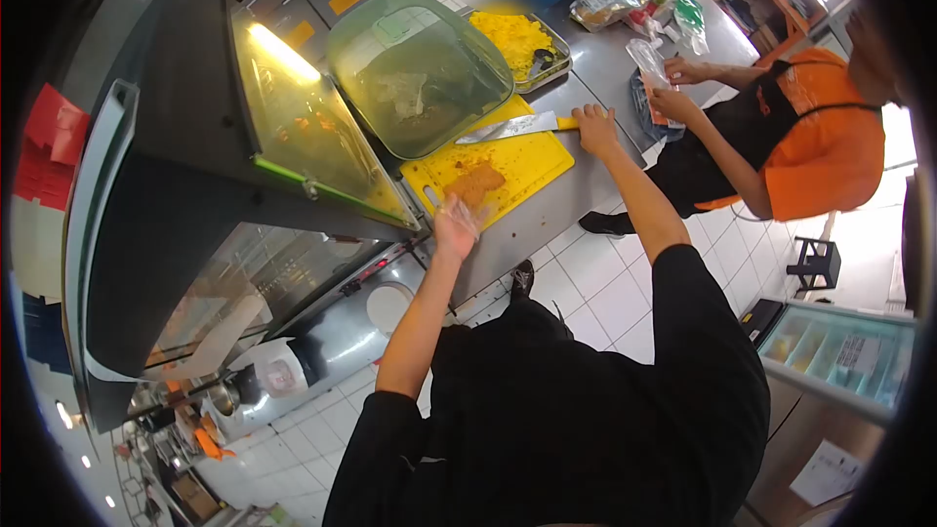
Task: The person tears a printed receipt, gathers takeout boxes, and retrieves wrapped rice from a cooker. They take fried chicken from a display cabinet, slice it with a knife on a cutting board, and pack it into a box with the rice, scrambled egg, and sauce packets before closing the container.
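Note:
A yellow cutting board (547,164) strewn with brown crumbs lies on the metal counter. On its lower left part rests a flat, orange-brown breaded cutlet (475,182). My left hand (457,227), partly covered by clear plastic like a thin glove, holds the cutlet's near edge; its fingertips are hard to make out. My right hand (595,129) is closed around the yellow handle of a large knife (509,128). The wide blade lies across the board's far part, pointing left, apart from the cutlet.
A large greenish see-through tub (420,73) stands behind the board, beside a tray of yellow shredded food (512,42). A lit glass display case (303,127) borders the left. A co-worker in an orange shirt (815,137) handles a plastic bag (649,68) at right.

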`<state>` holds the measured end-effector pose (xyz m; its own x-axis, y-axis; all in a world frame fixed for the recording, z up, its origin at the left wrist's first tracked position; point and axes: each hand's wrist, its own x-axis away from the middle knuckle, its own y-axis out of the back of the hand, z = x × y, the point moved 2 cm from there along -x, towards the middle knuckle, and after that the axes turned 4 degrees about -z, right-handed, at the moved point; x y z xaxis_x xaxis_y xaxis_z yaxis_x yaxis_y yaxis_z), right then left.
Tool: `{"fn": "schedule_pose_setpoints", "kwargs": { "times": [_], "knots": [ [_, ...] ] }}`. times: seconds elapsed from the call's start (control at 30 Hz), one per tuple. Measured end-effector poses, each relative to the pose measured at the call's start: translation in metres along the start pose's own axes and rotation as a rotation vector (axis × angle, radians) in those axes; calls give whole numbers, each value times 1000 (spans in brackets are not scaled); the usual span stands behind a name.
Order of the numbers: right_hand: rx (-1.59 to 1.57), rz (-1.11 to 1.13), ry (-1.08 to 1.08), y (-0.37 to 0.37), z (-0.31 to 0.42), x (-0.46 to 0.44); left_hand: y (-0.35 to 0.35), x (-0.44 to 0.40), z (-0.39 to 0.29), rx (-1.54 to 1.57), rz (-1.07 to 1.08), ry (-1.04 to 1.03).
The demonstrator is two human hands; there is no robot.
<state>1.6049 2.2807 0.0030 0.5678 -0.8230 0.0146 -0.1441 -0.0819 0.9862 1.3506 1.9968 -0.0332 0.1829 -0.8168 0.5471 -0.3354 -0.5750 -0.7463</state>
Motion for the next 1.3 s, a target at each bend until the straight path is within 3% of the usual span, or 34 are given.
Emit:
{"fn": "schedule_pose_setpoints", "kwargs": {
  "times": [0.1, 0.2, 0.23, 0.3, 0.43, 0.5, 0.6, 0.7, 0.77, 0.87, 1.0, 1.07, 1.13, 1.3],
  "knots": [
    [9, -40, 162, -25, -18, 8, -19, -18, 2, -156, -77, 52],
    [-147, -170, 66, -18, -22, 36, -15, -12, 17, -429, -142, 76],
    [-165, -107, 35, -12, -21, 37, -12, -11, 18, -530, -148, 69],
    [-210, 33, -28, 0, -8, 45, -7, 7, 20, -571, -145, 9],
    [-180, -15, 4, 6, 12, 67, -42, 85, 6, -607, -135, 51],
    [-209, 23, 67, -13, 1, 67, -46, 86, 2, -494, -51, 14],
    [-473, 140, -74, 6, -5, 92, -52, 100, -12, -379, 34, -23],
    [-593, 54, -107, 0, 0, 117, -77, 124, -31, -273, 90, -34],
    [-601, -82, -86, 2, 15, 132, -83, 141, -35, -269, 129, -71],
    [-558, -323, -59, -1, 37, 136, -83, 144, -32, 67, 309, -91],
    [-676, -668, -142, 51, 86, 148, -75, 121, -16, 153, 251, -157],
    [-1078, -303, -82, 122, 128, 179, -65, 113, -8, 171, 210, -170],
    [-1232, -293, 70, 177, 176, 208, -65, 115, 1, 123, 206, -183],
    [-977, -306, 94, 148, 215, 198, -59, 118, 13, 139, 226, -125]
  ]
}}
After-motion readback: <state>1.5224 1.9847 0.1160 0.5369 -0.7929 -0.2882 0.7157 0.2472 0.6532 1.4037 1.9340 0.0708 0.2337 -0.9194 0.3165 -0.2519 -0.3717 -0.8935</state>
